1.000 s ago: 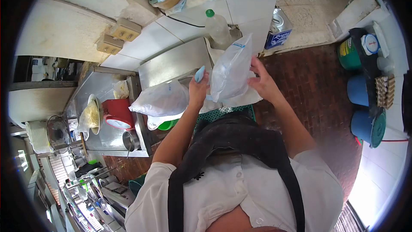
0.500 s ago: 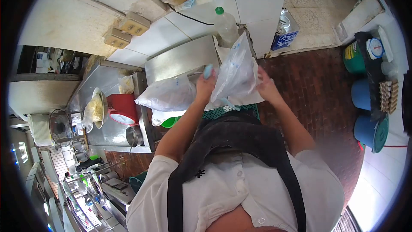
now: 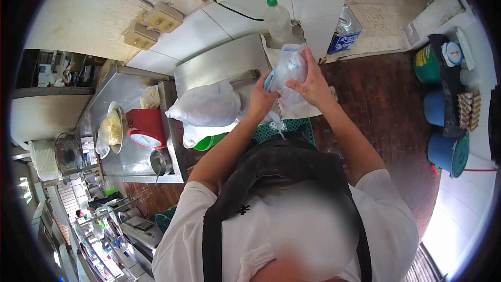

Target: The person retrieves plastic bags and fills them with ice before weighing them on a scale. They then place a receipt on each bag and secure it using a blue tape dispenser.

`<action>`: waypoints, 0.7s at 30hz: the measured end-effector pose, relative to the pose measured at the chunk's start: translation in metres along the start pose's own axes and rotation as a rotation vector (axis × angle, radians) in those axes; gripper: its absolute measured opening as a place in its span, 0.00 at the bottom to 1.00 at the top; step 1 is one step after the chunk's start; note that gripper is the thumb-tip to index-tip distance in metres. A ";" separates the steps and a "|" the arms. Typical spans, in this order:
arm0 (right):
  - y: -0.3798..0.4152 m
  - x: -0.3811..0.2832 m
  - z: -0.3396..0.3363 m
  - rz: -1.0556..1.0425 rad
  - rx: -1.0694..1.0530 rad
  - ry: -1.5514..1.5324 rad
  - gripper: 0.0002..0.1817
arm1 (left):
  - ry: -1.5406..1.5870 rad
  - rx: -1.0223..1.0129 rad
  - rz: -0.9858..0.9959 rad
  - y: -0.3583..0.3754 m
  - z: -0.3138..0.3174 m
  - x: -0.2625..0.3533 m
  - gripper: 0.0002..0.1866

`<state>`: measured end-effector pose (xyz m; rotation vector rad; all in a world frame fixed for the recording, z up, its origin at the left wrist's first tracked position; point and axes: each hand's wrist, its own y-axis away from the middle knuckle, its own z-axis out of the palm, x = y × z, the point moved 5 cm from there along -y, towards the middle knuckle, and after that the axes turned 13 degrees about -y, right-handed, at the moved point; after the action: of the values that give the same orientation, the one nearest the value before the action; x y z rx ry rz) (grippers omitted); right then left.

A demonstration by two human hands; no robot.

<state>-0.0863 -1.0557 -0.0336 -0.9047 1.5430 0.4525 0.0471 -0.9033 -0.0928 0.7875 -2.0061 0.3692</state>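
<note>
My left hand and my right hand are wrapped round a whitish plastic bag with blue print, one on each side of it. Something light blue shows at my left fingers; what it is I cannot make out. Left of my hands a second, fuller plastic bag lies on the work surface. Just behind the held bag stands a clear bottle with a green cap. A green container sits below the fuller bag.
On the left, a steel table carries a red scale, a bowl of yellowish food and a metal pot. A blue-and-white tin stands beyond my right hand. Blue buckets and egg trays are at far right.
Both hands have closed in on the bag, which is now more compact and gathered between them. My right hand has moved up and left onto its side.
</note>
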 end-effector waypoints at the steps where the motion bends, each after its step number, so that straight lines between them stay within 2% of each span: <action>1: 0.000 -0.009 -0.005 -0.005 0.025 0.050 0.60 | -0.018 0.103 0.036 0.000 -0.014 0.013 0.27; 2: 0.002 -0.017 -0.009 -0.009 0.033 0.057 0.60 | -0.013 0.100 0.046 0.003 -0.026 0.026 0.27; 4: 0.014 -0.044 -0.015 -0.135 0.149 0.096 0.55 | 0.305 0.018 -0.132 0.014 -0.055 0.040 0.26; 5: 0.019 -0.063 -0.015 -0.141 0.156 0.104 0.55 | 0.309 0.013 -0.122 0.018 -0.074 0.050 0.26; 7: 0.030 -0.105 -0.005 -0.131 0.040 0.007 0.48 | 0.386 -0.381 -0.119 0.033 -0.094 0.072 0.22; 8: 0.036 -0.124 0.007 -0.135 0.043 0.014 0.48 | 0.415 -0.502 -0.124 0.045 -0.106 0.088 0.22; 9: 0.042 -0.147 0.028 -0.207 0.001 0.010 0.41 | 0.417 -0.504 -0.115 0.053 -0.120 0.098 0.22; 10: 0.045 -0.164 0.049 -0.283 -0.042 0.007 0.34 | 0.443 -0.627 -0.077 0.064 -0.127 0.109 0.22; 11: 0.046 -0.170 0.064 -0.295 -0.041 0.016 0.34 | 0.467 -0.747 -0.035 0.072 -0.135 0.114 0.22; 12: 0.044 -0.162 0.083 -0.094 -0.115 -0.251 0.29 | 0.459 -0.849 -0.025 0.077 -0.148 0.111 0.23; 13: 0.043 -0.161 0.104 0.113 -0.193 -0.515 0.23 | 0.460 -0.841 -0.012 0.080 -0.162 0.108 0.23; 14: 0.044 -0.172 0.117 0.243 -0.202 -0.665 0.16 | 0.404 -0.815 0.084 0.086 -0.177 0.109 0.24; 15: 0.042 -0.177 0.127 0.239 -0.215 -0.659 0.16 | 0.349 -0.785 0.176 0.093 -0.193 0.109 0.25; 17: 0.036 -0.189 0.131 0.049 -0.182 -0.721 0.15 | 0.123 -0.752 0.317 0.117 -0.247 0.107 0.34; 18: 0.037 -0.207 0.126 0.024 -0.210 -0.652 0.14 | 0.031 -0.710 0.390 0.130 -0.277 0.101 0.38; 20: 0.038 -0.221 0.103 0.005 -0.269 -0.406 0.12 | -0.123 -0.696 0.375 0.154 -0.346 0.072 0.39; 21: 0.043 -0.228 0.089 0.059 -0.283 -0.279 0.11 | -0.106 -0.646 0.276 0.168 -0.378 0.051 0.39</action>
<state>-0.0688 -0.8987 0.1585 -0.9671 1.2708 0.8195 0.1643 -0.5933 0.1604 0.1280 -2.1530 -0.1761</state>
